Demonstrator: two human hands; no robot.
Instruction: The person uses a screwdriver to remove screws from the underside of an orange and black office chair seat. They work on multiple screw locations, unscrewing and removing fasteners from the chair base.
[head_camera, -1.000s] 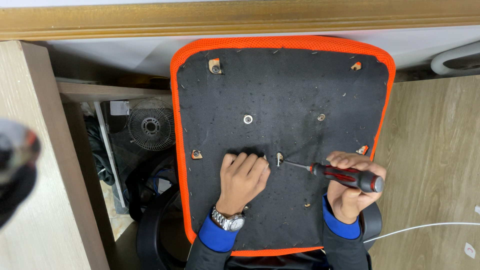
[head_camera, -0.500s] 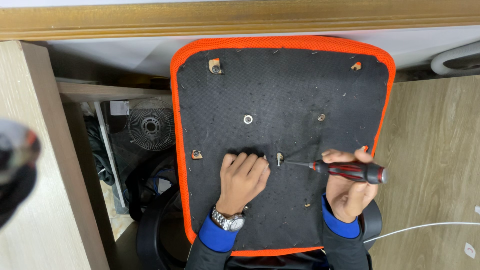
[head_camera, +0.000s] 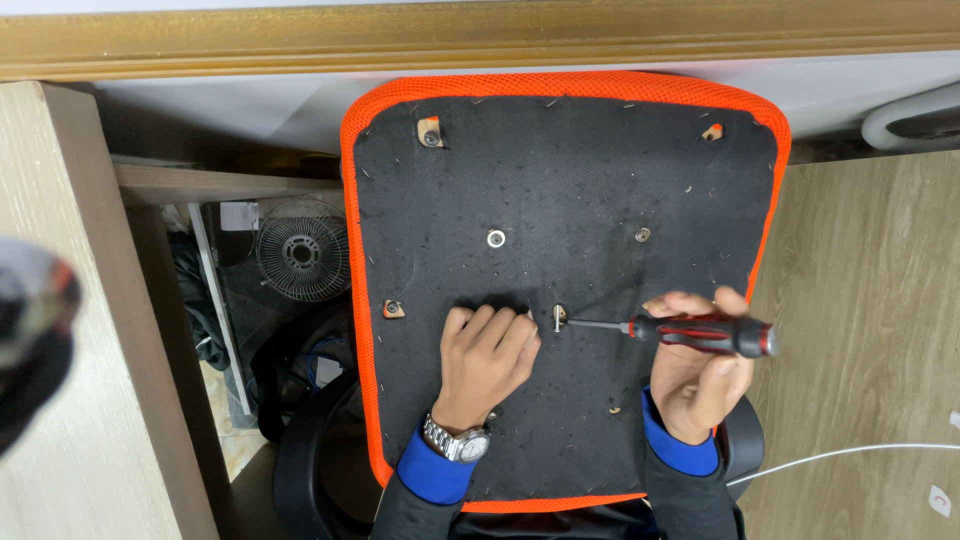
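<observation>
Screwdriver (head_camera: 700, 334) sits clenched in the right hand (head_camera: 695, 385), tip on a raised screw (head_camera: 558, 318) mid-seat (head_camera: 560, 180); left hand (head_camera: 485, 362) rests curled beside it, holding nothing. Screw looks partly seated; other holes stand unfilled

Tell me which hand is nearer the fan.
Left. The left hand rests on the seat underside, right of the fan and lower in the picture. The right hand, gripping the screwdriver, is farther right.
</observation>
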